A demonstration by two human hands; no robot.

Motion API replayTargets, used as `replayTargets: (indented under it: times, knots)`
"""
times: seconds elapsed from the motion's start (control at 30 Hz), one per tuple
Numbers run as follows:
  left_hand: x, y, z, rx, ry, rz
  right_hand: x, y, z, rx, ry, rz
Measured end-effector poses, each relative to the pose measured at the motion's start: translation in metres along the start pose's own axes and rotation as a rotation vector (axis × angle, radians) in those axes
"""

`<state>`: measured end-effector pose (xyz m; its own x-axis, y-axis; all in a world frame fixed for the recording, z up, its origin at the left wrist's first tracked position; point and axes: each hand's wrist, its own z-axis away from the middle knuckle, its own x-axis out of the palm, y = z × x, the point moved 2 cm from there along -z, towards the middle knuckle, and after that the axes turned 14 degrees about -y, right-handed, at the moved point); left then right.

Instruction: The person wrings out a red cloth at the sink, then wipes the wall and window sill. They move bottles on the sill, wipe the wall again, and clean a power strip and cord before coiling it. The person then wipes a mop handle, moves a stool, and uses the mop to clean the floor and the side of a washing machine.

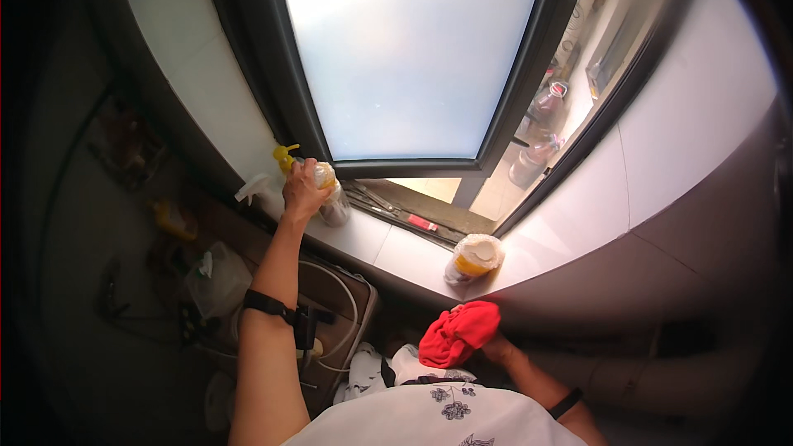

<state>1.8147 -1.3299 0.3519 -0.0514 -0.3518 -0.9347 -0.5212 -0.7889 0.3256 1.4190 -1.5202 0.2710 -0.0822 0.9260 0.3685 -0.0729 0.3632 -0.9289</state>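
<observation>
On the left of the window ledge, my left hand (304,191) reaches out with its fingers closed round the upper left side of a jar (335,208) with a plastic-covered top. Just behind this hand stands a bottle with a yellow pump top (286,154). A white spray bottle (258,190) is to its left. My right hand (496,348), low and near my body, is closed on a bunched red cloth (459,334), which hides most of its fingers. A second plastic-covered jar (475,259) with a yellow band sits on the ledge beyond the cloth.
A dark-framed frosted window (405,58) stands ajar above the tiled ledge (363,235). Small items, one a red piece (422,222), lie in its track. Below left are a sink (360,314), a pale hose (353,301) and a clear plastic bag (219,281). Clear bottles (537,157) stand outside.
</observation>
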Motion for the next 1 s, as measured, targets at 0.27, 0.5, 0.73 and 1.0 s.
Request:
replayTargets:
  times: [0.27, 0.5, 0.73, 1.0]
  knots:
    - [0.001, 0.038, 0.043, 0.347, 0.284, 0.153, 0.009, -0.033, -0.028, -0.128, 0.006, 0.463]
    - [0.055, 0.145, 0.178, 0.183, -1.015, 1.441, 0.052, -0.079, -0.080, -0.284, 0.064, 0.695]
    - [-0.033, 0.114, 0.130, 0.397, -0.594, 1.770, 0.083, -0.136, -0.088, -0.352, 0.016, 1.310]
    - [-0.378, -0.001, -0.030, 0.445, 0.850, -0.181, 0.076, -0.165, -0.015, -0.660, 0.299, 1.630]
